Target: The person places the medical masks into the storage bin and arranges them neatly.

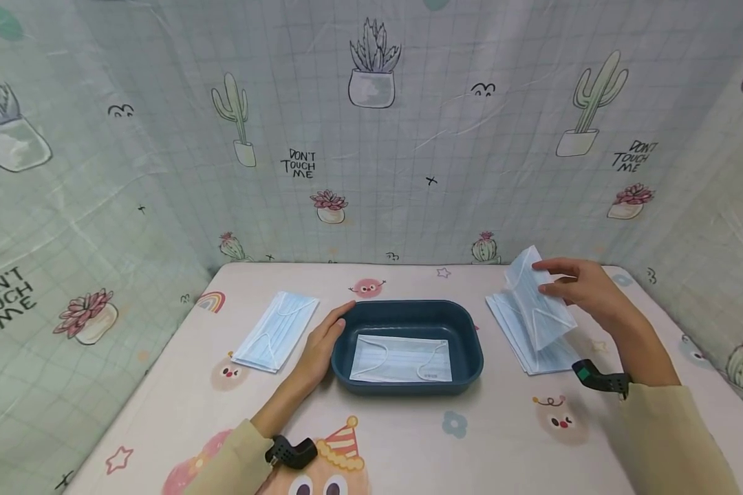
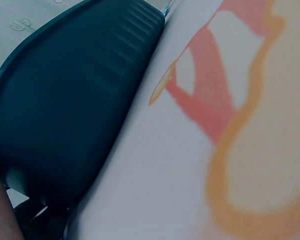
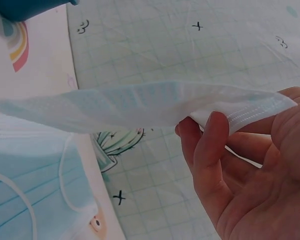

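Observation:
A dark blue tray (image 1: pixel 473 344) sits mid-table with one blue face mask (image 1: pixel 401 359) lying flat inside it. My left hand (image 1: pixel 323 344) rests with straight fingers against the tray's left wall; the left wrist view shows that wall (image 2: pixel 65 115) close up. My right hand (image 1: pixel 578 285) pinches a face mask (image 1: pixel 541 302) by its edge and lifts it above a stack of masks (image 1: pixel 529 347) at the right. In the right wrist view the lifted mask (image 3: pixel 140 107) hangs between thumb and fingers (image 3: pixel 210 145), with the stack (image 3: pixel 30 190) below.
Another small pile of masks (image 1: pixel 276 330) lies left of the tray. The table (image 1: pixel 446 440) has a cartoon-printed cloth; patterned cloth walls (image 1: pixel 371 137) close it in at the back and both sides.

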Demonstrator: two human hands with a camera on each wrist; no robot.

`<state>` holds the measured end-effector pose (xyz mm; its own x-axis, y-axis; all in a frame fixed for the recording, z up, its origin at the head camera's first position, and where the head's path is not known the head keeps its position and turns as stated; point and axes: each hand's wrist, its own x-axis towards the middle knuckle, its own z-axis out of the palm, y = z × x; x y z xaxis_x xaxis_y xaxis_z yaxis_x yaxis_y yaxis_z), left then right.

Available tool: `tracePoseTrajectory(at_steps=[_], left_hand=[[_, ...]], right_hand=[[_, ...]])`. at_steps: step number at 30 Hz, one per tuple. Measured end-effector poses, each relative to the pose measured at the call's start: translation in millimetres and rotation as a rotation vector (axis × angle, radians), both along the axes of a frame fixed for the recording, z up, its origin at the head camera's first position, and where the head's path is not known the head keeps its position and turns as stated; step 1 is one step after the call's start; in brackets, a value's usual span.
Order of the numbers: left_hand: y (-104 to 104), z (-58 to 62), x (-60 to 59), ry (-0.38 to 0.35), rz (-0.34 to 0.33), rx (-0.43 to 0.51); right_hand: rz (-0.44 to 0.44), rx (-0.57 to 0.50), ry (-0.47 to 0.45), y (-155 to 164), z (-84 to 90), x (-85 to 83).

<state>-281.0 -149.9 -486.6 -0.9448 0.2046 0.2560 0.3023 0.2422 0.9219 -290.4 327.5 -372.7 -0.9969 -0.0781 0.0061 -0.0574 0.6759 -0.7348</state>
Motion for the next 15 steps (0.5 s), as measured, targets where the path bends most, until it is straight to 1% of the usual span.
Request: tracePoseTrajectory(at_steps=[4, 9, 15], left_hand=[[1.0, 2.7, -0.9, -0.015, 0.007, -0.01], [0.7, 1.4, -1.5, -0.021, 0.009, -0.006], [-2.7, -1.7, -1.6, -0.01, -0.008, 0.01]], right_hand=[[-0.001, -0.012, 0.03, -3.1, 3.5, 2.7], [0.013, -0.015, 0.06, -6.2, 4.5, 6.7], [0.016, -0.005, 0.049, -12.0, 3.5, 5.9]])
